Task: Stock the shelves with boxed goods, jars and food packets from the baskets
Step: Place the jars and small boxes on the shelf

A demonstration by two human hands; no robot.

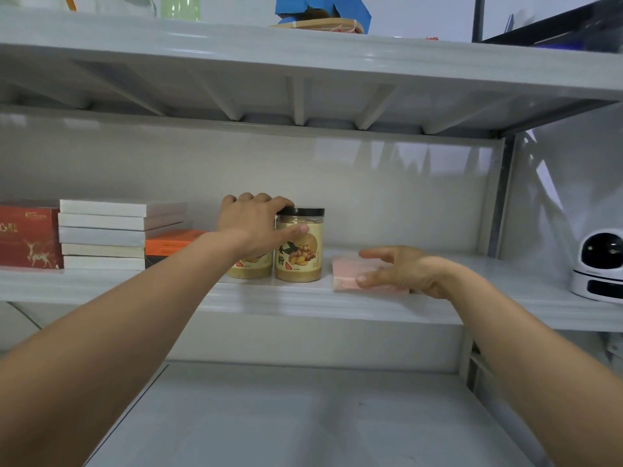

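Hidden: left jar (249, 268), its lid and upper half behind my left hand (251, 224).
Cut off: red box (28, 237), at the left edge.
Jars: two, side by side on the middle shelf (269, 294).
Left grip: fingers curled over the left jar's top, thumb on the right jar (298, 261).
Right hand (401, 269): fingers loosely spread over one pink packet (347, 273).
White boxes (104, 235): five, stacked.

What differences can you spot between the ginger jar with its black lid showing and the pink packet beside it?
The ginger jar stands upright; the pink packet lies flat. The jar is tall and round, with yellow label and black lid; the packet is low and plain pink. The left hand, gripping a second jar, touches this jar by thumb; the right hand spreads open over the packet. Both sit on one shelf.
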